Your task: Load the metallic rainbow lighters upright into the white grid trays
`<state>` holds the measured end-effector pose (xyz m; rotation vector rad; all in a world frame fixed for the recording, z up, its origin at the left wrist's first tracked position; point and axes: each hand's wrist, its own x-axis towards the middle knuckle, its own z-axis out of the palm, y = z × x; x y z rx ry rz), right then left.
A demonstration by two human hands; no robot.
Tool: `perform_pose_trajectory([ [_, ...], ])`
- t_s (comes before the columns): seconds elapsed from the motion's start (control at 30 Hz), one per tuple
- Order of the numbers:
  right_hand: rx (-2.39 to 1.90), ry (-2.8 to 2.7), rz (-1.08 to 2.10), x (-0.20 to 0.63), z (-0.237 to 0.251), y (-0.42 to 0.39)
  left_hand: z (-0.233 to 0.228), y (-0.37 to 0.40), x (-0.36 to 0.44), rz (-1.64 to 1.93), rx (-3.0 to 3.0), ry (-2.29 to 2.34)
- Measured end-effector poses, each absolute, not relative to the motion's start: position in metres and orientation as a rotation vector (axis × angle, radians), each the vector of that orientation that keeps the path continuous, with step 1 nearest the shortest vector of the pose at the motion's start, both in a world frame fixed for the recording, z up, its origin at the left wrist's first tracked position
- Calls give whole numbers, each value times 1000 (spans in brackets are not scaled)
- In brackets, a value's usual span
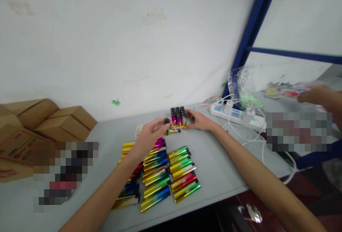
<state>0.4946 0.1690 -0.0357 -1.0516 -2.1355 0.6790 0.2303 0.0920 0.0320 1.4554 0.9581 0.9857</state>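
Several upright lighters point(178, 118) stand clustered on a grey table point(213, 161). Just left of them, the left hand point(151, 133) pinches a black-topped lighter point(167, 121); the right hand point(201, 121) curves at their right side, its grip unclear.

Rows of lighters point(156, 187), cardboard boxes point(64, 123) and a blue metal rack point(254, 18) suggest a small workshop.

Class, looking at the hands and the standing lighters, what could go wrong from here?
The standing lighters are packed close between the left hand and right hand; a bump might topple some.
The left forearm crosses in front of the lying lighters, so it might brush them out of their rows.
White cables loop near the right forearm, which could snag one.
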Motion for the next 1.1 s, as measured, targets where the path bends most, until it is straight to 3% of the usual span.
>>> perform_pose_trajectory([
  [0.37,-1009,-2148,686,496,-38,172,21,144,243,1081,2167,1238],
  [0.9,-1002,-2141,684,496,-38,172,19,146,249,862,2213,1191],
  [1.1,-1055,-2136,677,494,-36,168,13,142,251,993,2001,1262],
])
